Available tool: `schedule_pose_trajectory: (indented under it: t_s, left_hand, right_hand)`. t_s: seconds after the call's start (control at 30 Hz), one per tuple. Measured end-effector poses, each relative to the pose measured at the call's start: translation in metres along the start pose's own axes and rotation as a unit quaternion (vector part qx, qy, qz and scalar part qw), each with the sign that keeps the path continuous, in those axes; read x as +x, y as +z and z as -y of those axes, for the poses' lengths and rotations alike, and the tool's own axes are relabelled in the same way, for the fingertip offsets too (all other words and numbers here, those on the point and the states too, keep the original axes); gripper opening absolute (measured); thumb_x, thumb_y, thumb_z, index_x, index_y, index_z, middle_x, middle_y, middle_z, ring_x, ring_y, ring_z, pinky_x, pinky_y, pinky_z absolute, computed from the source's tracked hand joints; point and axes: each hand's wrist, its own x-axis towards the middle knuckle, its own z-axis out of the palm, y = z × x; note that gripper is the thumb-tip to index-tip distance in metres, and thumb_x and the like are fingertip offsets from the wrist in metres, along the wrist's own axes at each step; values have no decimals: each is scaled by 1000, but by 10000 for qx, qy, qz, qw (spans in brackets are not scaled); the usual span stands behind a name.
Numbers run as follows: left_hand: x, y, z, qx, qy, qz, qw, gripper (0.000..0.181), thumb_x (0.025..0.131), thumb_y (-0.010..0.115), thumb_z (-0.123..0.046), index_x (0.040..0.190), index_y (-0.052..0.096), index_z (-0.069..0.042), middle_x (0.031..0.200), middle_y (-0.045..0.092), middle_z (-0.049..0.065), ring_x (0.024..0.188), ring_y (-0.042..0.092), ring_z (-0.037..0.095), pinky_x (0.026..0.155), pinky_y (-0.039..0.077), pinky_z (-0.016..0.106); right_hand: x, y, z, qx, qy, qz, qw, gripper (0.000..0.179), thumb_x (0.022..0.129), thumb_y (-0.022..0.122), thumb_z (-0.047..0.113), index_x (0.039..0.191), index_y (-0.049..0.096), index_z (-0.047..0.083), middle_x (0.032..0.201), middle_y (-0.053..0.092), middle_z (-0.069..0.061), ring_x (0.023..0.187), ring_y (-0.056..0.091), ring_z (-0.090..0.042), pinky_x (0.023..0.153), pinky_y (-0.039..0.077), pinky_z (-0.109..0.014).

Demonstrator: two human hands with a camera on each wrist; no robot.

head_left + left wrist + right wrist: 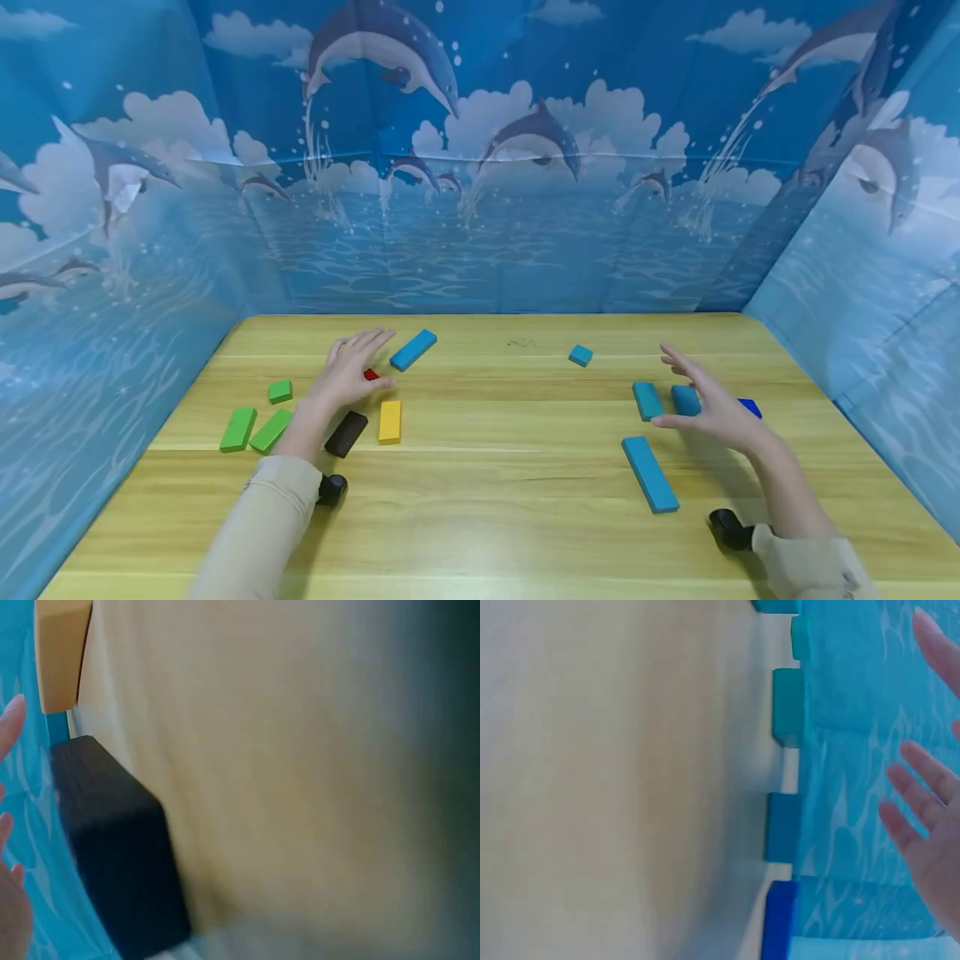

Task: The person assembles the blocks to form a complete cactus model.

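Note:
My left hand (350, 372) hovers over the left side of the table, fingers extended and thumb apart. Beneath it a red block (371, 375) shows in part, the rest hidden by the hand. A black block (347, 434) lies just below the wrist, large in the left wrist view, with a yellow block (390, 422) beside it. My right hand (716, 410) is spread over the right side, holding nothing. Under its fingers lies a blue block (686, 400), partly covered. A teal-blue block (647, 402) sits by the thumb tip, and a dark blue block (750, 407) peeks out behind the hand.
Green blocks (238, 430) lie at the far left of the wooden table (495, 500). A long blue block (413, 350) rests near the back left, a small blue block (581, 355) at the back right, and another long blue block (650, 474) at front right. Dolphin-printed curtains (495, 242) enclose the table.

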Motion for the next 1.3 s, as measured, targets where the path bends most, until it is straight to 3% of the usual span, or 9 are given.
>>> schedule_pose_trajectory:
  t_s: [0.1,0.2,0.33,0.57,0.77,0.93,1.3]
  left_hand:
    - [6,2,2,-475,-126,71,9988,82,76,73,-32,143,30,-13,144,32,17,130,25,40,102,12,59]
    - [11,3,4,-912,-307,167,9952,82,75,75,-30,143,32,-14,142,36,16,129,28,39,102,14,60]
    - [17,7,9,-1375,-497,254,9889,80,74,76,-25,142,34,-13,137,44,15,127,33,37,102,22,57]
    - [24,14,12,-1734,-616,358,9823,72,76,74,-18,139,40,-10,120,57,17,118,44,36,98,32,53]
    - [27,19,10,-1647,-637,415,9834,63,78,72,-18,134,46,-8,127,52,17,117,44,36,94,35,51]
    - [30,22,7,-1543,-559,413,9856,55,79,71,-21,130,52,-9,127,52,16,117,43,37,92,35,51]
    - [34,28,-3,-1812,-624,334,9809,46,78,73,-20,120,61,-5,114,59,14,108,51,32,94,38,47]
  right_hand:
    - [-7,4,-4,431,-41,207,9988,94,78,73,14,148,10,18,138,29,-25,118,33,-43,88,32,-58]
    - [-12,8,-7,674,-91,406,9969,89,79,71,10,147,14,14,134,34,-22,114,40,-31,87,40,-41]
    - [-20,11,-9,1057,-65,665,9922,88,78,71,9,146,15,10,130,37,-20,108,46,-20,82,43,-26]
    - [-30,20,-16,1489,-33,1051,9832,86,78,71,5,144,17,2,122,39,-21,100,50,-17,76,44,-24]
    - [-34,26,-14,1690,-343,1356,9757,79,78,70,4,139,21,-9,115,41,-24,86,46,-15,64,40,-28]
    - [-35,29,-14,1754,-612,1617,9692,76,77,70,-1,137,25,-10,109,43,-19,82,40,-17,58,34,-30]
    - [-38,31,-15,1718,-323,1975,9646,76,76,71,2,138,27,-4,115,37,-17,90,36,-12,67,33,-29]
